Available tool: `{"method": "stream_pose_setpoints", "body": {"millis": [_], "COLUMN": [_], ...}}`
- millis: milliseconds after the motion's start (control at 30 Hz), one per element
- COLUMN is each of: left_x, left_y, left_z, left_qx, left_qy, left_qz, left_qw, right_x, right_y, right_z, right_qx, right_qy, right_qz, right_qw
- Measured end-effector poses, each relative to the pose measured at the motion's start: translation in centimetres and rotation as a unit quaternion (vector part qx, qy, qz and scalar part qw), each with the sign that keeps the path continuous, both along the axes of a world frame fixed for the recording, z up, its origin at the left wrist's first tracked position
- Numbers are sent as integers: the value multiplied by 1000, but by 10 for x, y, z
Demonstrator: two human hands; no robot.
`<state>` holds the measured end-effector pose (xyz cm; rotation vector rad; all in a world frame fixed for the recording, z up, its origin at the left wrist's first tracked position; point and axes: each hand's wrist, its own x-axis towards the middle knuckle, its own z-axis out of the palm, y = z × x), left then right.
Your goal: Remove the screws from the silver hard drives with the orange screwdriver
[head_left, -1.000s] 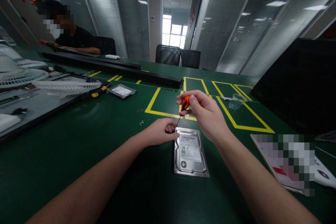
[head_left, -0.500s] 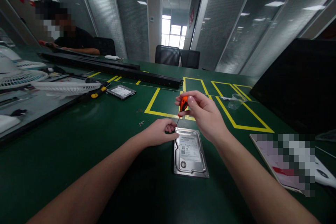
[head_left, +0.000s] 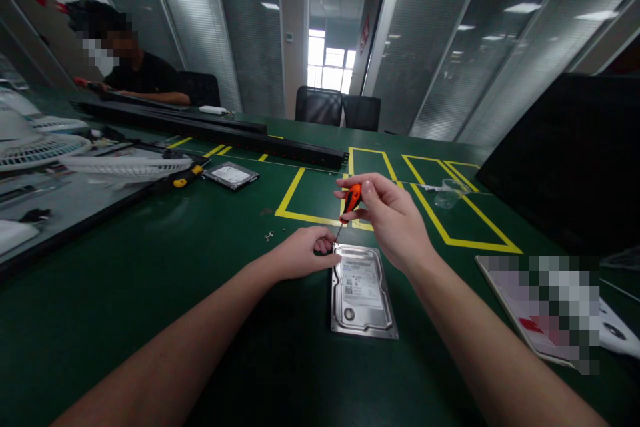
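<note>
The hard disk drive (head_left: 363, 293) lies flat on the green tabletop (head_left: 100, 307), label up, directly in front of the person and between the forearms. It should handle as a dense, rigid block, heavy for its size; the bare metal looks smooth enough to slide a little on the tabletop, and the inner parts are probably sensitive to knocks. The two long side edges look the best place to take hold, clear of the paper label. The right hand (head_left: 395, 217) grips the orange-and-black handle of a screwdriver (head_left: 353, 197), which is likely light and stiff; its thin shaft slants down to the drive's far left corner. The left hand (head_left: 304, 253) lays its thumb over that corner, with the fingers curled beside the shaft tip; whether they pinch anything, I cannot tell. Counted up, there are two hands at work, one screwdriver in use, and two drives, the other being a darker-edged second hard drive (head_left: 231, 175) farther off to the left. Beyond the left hand lies one small cluster of screws (head_left: 270, 235), too tiny to number. One clear plastic cup (head_left: 449, 195) sits farther right.
</note>
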<state>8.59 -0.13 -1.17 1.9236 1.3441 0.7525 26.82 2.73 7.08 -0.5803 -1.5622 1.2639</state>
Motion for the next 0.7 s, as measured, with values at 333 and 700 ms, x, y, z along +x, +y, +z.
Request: {"method": "stream_pose_setpoints", "body": {"millis": [333, 700], "left_x": [-1, -1], "left_y": [0, 0], "left_z": [1, 0], "left_qx": [6, 8], "left_qy": [2, 4], "left_qz": [-1, -9], "left_qw": [1000, 1000], "right_x": [0, 0], "right_y": [-3, -3], "right_z": [1, 0], "right_qx": [1, 3], "right_qy": [-8, 10], "right_qz": [19, -9], "right_qw": [1000, 1000]}}
